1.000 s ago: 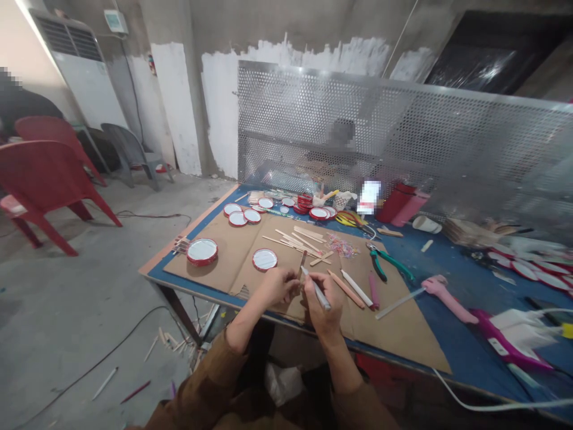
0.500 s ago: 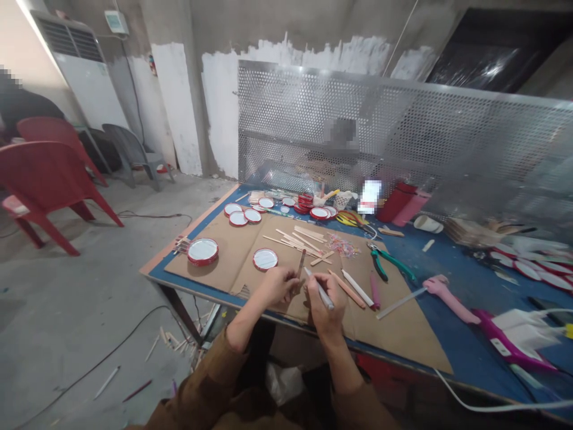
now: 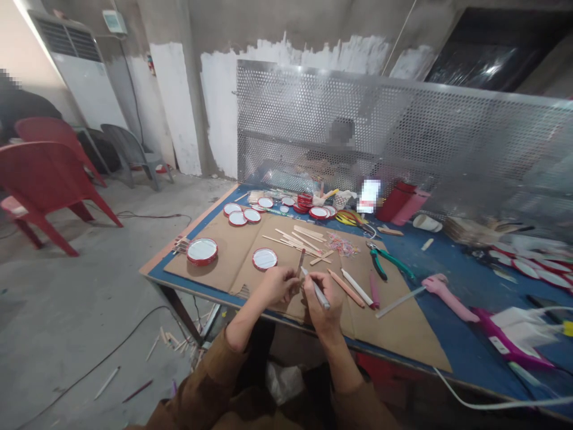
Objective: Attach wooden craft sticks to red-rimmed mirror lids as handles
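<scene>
My left hand [image 3: 283, 284] pinches a narrow brown-tinted wooden craft stick [image 3: 301, 259], held upright above the cardboard. In my right hand [image 3: 326, 297] is a white-grey marker pen [image 3: 320, 292], its tip pointing at the stick; whether they touch I cannot tell. Just beyond my hands lies a round red-rimmed white disc [image 3: 264, 258]. Several plain craft sticks [image 3: 298, 240] are scattered behind, beside a tangle of coloured thread [image 3: 342, 244]. Right of my right hand rest an orange marker [image 3: 347, 288], a white marker [image 3: 357, 287] and a short mauve one [image 3: 374, 289].
A cardboard sheet [image 3: 398, 334] covers part of the blue table [image 3: 452, 310]. Green-handled pliers [image 3: 380, 264], a pink glue gun [image 3: 450, 295] and a purple power strip [image 3: 514, 346] lie to the right. A stack of red-rimmed discs [image 3: 202, 252] sits left. A perforated metal panel [image 3: 286, 119] stands behind.
My right hand has shifted slightly left with the marker, bringing its tip closer to the craft stick. My left hand stays nearly still.
</scene>
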{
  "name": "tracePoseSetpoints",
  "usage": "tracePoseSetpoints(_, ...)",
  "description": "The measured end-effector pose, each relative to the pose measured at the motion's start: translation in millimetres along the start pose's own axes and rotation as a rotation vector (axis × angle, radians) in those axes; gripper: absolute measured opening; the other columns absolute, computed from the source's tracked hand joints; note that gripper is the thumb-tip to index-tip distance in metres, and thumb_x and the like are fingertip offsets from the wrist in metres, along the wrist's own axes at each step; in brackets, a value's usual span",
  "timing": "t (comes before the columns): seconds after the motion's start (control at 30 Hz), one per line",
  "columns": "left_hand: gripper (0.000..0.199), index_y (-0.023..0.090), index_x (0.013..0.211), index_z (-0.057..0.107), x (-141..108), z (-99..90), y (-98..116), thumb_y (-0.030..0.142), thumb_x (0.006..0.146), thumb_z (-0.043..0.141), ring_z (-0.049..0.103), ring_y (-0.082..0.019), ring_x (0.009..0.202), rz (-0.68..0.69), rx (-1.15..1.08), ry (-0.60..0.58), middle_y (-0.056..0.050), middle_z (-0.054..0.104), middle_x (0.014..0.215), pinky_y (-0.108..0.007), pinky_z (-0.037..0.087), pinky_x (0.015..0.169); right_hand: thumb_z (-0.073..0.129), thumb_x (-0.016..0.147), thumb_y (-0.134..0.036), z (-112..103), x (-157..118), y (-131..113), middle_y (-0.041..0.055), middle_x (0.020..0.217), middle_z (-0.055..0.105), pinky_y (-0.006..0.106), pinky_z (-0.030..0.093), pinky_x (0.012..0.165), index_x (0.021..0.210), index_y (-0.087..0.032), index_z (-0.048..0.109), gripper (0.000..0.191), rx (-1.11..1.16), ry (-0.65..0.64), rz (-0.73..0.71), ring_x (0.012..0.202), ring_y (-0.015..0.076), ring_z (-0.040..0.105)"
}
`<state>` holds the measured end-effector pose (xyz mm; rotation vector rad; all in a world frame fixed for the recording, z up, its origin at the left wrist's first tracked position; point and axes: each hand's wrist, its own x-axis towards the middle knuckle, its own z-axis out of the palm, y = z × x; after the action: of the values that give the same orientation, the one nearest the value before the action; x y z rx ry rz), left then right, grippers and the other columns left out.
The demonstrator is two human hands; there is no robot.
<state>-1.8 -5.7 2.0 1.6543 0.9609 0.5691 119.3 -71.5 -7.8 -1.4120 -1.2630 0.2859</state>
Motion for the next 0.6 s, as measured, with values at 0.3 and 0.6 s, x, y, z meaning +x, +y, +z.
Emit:
tracePoseSetpoints(0.3,0.016,0.017,0.067,0.05,-0.3,-0.3,1.0,0.021,0.082,0.046,0.047,-0.01,0.036,-0.013,0.009,0.003,0.007,0.044,0.04,-0.018,0.038,0.04,0.052,0.085,-0.041,-0.1,0.3,-1.4,0.002,0.068,0.063,0.022,0.048,0.049,0.083,-0.018,0.06,0.025,-0.005,-0.008,-0.017,0.056,0.013,0.058)
tracePoseSetpoints(0.6,0.018,0.017,0.066,0.051,-0.1,0.7,-2.0,0.024,0.082,0.046,0.046,-0.009,0.036,-0.006,0.002,0.004,0.006,0.045,0.04,-0.018,0.04,0.04,0.052,0.085,-0.04,-1.2,0.8,-4.2,0.0017,0.068,0.064,0.023,0.048,0.049,0.083,-0.018,0.06,0.023,-0.02,0.028,-0.025,0.055,0.0126,0.058)
